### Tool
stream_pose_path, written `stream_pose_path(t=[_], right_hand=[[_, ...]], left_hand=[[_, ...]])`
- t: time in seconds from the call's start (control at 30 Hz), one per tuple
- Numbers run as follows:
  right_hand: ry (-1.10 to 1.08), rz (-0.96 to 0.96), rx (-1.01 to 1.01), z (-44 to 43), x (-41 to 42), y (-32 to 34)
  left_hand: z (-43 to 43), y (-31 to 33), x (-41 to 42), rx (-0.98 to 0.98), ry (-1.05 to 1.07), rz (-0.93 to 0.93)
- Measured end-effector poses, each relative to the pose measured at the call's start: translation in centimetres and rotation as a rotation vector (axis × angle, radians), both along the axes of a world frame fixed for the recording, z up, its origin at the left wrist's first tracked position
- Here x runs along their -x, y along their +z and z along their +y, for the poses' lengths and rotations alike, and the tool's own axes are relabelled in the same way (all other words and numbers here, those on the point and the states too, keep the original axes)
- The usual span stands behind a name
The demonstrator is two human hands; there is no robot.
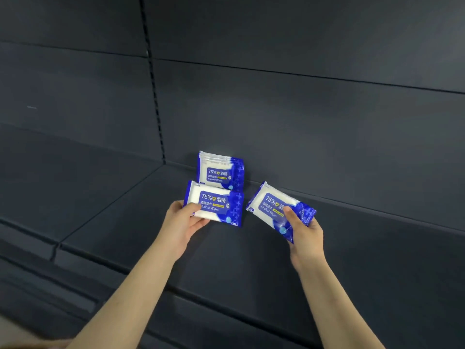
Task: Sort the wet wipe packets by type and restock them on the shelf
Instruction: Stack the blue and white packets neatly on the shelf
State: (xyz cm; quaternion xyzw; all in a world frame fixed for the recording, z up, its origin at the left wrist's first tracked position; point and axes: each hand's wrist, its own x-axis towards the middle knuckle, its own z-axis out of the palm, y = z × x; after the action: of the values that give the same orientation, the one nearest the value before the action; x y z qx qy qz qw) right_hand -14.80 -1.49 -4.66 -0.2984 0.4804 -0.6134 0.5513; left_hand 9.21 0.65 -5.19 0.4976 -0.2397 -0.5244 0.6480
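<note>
Packets gripped by left hand, right hand.

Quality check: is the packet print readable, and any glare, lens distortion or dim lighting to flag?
Head view: print on the left packet, in the left hand, reads sharply; the right packet, in the right hand, is slightly softer, with mild sheen on its blue end. Head view: the slotted upright bows from the wide lens; the shelf is dimly, evenly lit, without hard shadows.

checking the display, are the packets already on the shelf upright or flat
Upright: the shelved packets stand on edge by the back panel, labels facing forward.
</note>
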Motion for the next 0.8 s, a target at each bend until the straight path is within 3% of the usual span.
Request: stream_pose_path(t=[0.2, 0.43, 0.6, 0.8], right_hand=[[-0.084, -0.040, 0.000, -3.2, -0.1, -0.2], [0.010, 0.077, 0.050, -4.8, -2.6, -0.8], [0.018, 0.243, 0.073, -5.9, -6.2, -1.2], [0.000, 0.344, 0.087, -7.8, -10.9, -1.3]], left_hand=[[-5.0, -0.3, -2.7, 0.045, -0.053, -0.289], [-10.5, -0.6, -5.3, 0.114, -0.117, -0.723], [-13.1, -1.0, -6.4, 0.161, -0.082, -0.837], [-13.7, -0.9, -8.1, 0.227, -0.167, -0.800]])
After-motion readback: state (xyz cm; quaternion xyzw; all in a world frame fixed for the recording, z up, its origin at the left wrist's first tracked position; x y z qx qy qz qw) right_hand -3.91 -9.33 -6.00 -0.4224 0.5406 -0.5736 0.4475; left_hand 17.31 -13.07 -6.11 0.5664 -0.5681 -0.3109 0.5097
